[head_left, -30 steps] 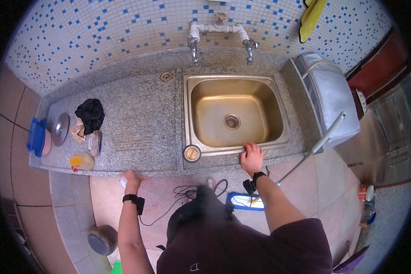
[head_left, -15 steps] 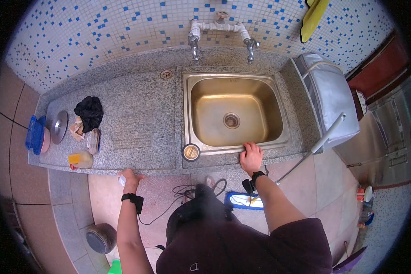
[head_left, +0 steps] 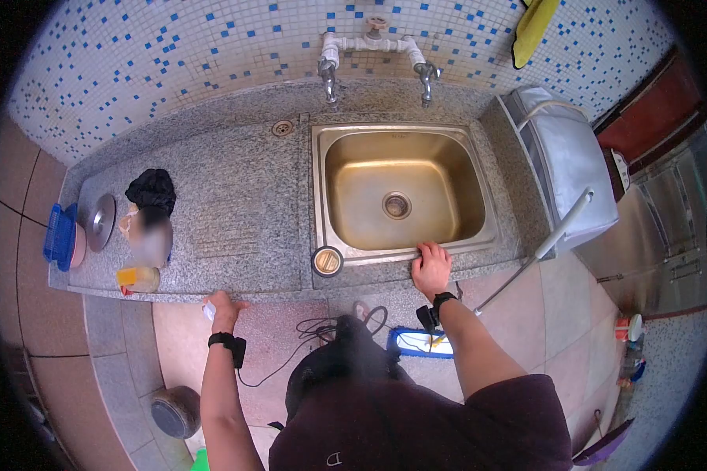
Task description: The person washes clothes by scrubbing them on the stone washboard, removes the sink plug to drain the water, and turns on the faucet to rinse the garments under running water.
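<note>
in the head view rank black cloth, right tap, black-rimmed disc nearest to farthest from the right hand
From the right hand:
1. Black-rimmed disc, near left corner of the sink
2. Right tap, behind the sink
3. Black cloth, far left on the counter

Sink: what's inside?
Inside the sink, the drain shows at the bottom; the right hand covers part of the near rim. What lies deeper down the drain can't be seen.

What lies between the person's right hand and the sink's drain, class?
In the head view, the stretch of sink between the right hand and the drain is bare metal.
</note>
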The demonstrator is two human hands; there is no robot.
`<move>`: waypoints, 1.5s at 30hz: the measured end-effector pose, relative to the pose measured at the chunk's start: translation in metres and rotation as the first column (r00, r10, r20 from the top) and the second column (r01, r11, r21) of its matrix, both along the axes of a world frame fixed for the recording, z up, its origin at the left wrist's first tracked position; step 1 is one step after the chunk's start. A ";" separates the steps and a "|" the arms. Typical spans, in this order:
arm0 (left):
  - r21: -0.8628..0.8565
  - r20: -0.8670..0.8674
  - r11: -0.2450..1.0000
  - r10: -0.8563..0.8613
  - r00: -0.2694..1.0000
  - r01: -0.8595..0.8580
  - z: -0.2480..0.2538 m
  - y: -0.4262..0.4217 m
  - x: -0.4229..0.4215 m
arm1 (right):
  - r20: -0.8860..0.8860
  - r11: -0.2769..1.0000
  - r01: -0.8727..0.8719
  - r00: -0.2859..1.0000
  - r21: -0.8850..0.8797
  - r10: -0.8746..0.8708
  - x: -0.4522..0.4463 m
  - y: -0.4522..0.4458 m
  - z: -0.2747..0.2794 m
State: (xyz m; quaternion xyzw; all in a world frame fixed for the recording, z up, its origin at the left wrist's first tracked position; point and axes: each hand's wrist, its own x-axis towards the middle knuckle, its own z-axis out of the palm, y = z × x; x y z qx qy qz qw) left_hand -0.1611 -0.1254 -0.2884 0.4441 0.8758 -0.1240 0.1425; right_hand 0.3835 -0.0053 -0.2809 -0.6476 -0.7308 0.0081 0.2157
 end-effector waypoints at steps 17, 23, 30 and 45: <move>0.139 0.100 0.979 -0.165 0.981 0.150 -0.052 -0.020 -0.047 | -0.002 1.000 -0.005 1.000 0.001 0.005 0.005 -0.001 0.000; 0.260 0.263 0.859 -0.502 0.824 0.441 0.103 0.058 0.035 | -0.054 0.997 0.038 0.998 -0.070 -0.041 0.013 0.004 -0.005; 0.741 0.277 0.491 -0.845 0.458 0.458 0.306 0.227 0.250 | -0.787 0.712 -0.335 0.235 -0.617 -0.570 0.041 0.105 -0.024; 0.684 -0.004 0.360 -0.868 0.497 0.634 0.315 0.450 0.411 | -0.381 0.821 -0.201 -0.810 -0.534 -0.446 -0.050 0.314 0.061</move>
